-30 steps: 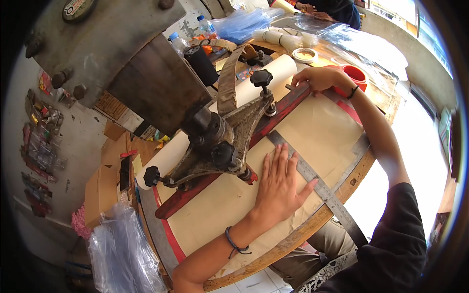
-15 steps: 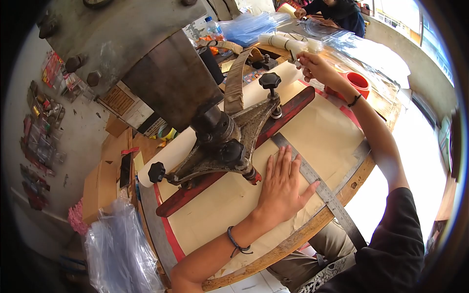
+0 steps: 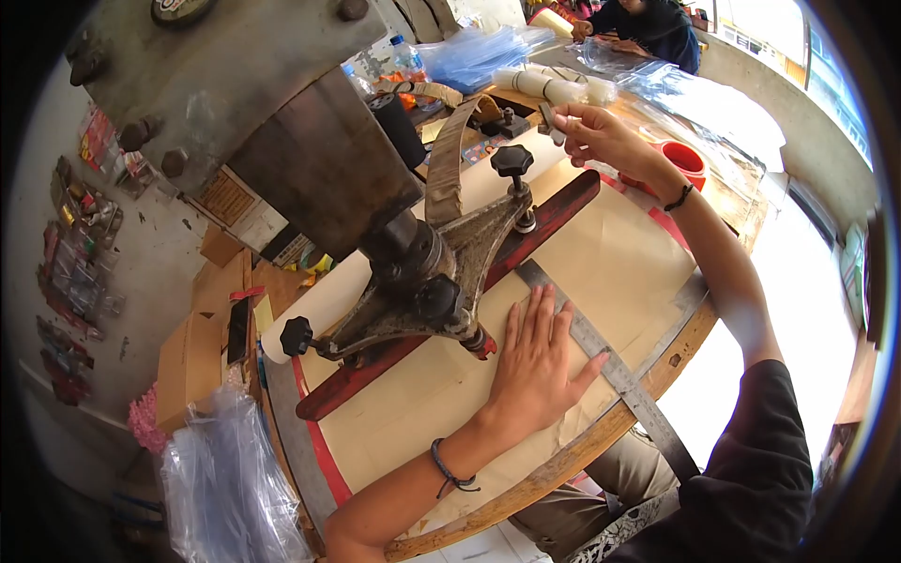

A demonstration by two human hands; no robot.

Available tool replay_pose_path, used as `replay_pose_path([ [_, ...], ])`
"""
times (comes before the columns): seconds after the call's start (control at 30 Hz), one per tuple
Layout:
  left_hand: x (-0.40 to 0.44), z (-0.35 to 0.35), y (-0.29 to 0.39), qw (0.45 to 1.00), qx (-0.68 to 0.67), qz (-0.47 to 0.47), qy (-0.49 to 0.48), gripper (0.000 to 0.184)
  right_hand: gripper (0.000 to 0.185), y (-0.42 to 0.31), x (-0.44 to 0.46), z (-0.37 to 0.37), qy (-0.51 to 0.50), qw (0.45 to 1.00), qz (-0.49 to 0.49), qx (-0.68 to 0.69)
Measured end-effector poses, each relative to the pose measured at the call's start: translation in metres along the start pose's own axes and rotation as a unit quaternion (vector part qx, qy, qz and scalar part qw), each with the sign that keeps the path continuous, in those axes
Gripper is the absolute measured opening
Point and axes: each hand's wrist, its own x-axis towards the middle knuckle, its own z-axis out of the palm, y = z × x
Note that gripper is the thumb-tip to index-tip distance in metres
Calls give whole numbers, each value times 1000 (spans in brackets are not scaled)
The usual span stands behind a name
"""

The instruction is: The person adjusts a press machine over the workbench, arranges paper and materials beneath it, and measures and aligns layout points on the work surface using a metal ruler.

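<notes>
My left hand (image 3: 533, 371) lies palm down with spread fingers on a beige sheet (image 3: 619, 249), right beside a steel ruler (image 3: 601, 352). The ruler runs slantwise over the sheet and past the wooden table edge. Farther back, my right hand (image 3: 605, 141) is raised, pinching a small grey-and-white tool (image 3: 549, 122) whose kind I cannot make out. In front of me stands a press with a three-armed metal head (image 3: 399, 300) and black knobs. Its long dark red bar (image 3: 549, 223) crosses just above or on the sheet; I cannot tell whether they touch.
A white roll (image 3: 324, 305) lies behind the bar. To the right sits a red tape roll (image 3: 683, 161). Clear plastic sheets (image 3: 230, 479) and a cardboard box (image 3: 188, 371) are at the left. Another person (image 3: 648, 33) sits at the far table, near more plastic bags (image 3: 483, 56).
My right hand has shifted slightly left, turning the small tool in its fingers. My left hand stays flat beside the ruler. The view has moved slightly.
</notes>
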Motion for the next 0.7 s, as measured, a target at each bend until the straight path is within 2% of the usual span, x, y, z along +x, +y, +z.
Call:
replay_pose_path([
  [0.3,-1,3,-1,1000,-9,0,11,75,30,1,0,-2,-41,997,-8,-68],
  [0.43,-2,6,-2,1000,-5,6,29,76,31,4,-1,0,-34,998,-9,-57],
  [0.57,-3,8,-2,999,-2,-3,39,77,41,11,3,-4,2,998,-26,-63],
  [0.7,-3,8,-1,999,0,-5,43,76,33,16,8,-7,20,993,-74,-94],
])
